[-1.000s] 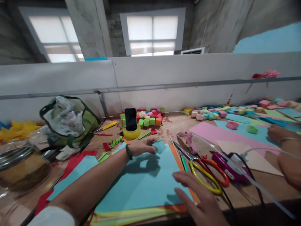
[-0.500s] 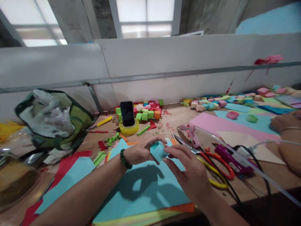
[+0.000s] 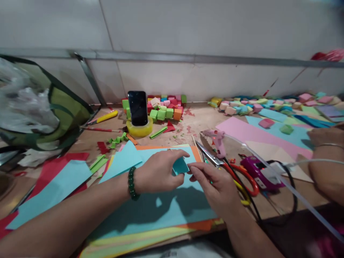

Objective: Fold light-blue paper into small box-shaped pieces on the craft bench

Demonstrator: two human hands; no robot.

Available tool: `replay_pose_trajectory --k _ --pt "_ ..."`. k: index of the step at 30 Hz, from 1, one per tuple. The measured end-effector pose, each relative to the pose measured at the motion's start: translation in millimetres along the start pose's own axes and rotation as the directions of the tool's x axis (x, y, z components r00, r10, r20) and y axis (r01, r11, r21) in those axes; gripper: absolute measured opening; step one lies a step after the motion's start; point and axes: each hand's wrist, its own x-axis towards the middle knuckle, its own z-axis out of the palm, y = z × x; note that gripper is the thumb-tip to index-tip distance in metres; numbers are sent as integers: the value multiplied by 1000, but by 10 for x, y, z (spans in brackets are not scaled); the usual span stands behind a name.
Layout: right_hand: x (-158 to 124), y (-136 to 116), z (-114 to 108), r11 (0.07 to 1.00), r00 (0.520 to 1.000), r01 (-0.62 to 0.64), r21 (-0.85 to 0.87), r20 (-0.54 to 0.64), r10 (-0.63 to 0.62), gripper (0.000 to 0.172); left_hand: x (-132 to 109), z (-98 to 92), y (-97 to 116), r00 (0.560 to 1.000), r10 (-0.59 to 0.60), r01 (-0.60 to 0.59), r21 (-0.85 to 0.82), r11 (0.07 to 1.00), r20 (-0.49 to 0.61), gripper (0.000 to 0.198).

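My left hand (image 3: 158, 173), with a green bead bracelet on the wrist, pinches a small folded piece of light blue paper (image 3: 180, 166) between thumb and fingers. My right hand (image 3: 215, 184) meets it from the right, fingertips closed on the same piece. Both hands hover just above a large light blue sheet (image 3: 161, 211) that tops a stack of coloured sheets at the near table edge.
Red and yellow scissors (image 3: 236, 175), a pink glue gun (image 3: 217, 141) and a purple glue gun (image 3: 259, 175) with cables lie to the right. A phone (image 3: 137, 107) stands in a yellow tape roll before coloured paper cubes (image 3: 163, 107). Green bag (image 3: 40, 104) left; another person's arm (image 3: 326, 172) right.
The view tilted downward and the windows left the picture. My right hand rose from the sheet to join the left on the folded blue piece, and both hands lowered slightly.
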Motion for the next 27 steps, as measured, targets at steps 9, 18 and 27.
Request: replay_pose_trajectory --k 9,18,27 --pt "6 6 -10 962 945 -267 64 214 248 26 -76 35 58 996 73 -87 302 949 59 75" --pt "-8 56 20 959 932 -284 -9 233 279 25 -114 77 141 984 132 -172 425 889 121 76" --pt "-6 62 64 939 892 -334 -85 292 344 20 -162 209 178 986 121 -161 494 854 111 82"
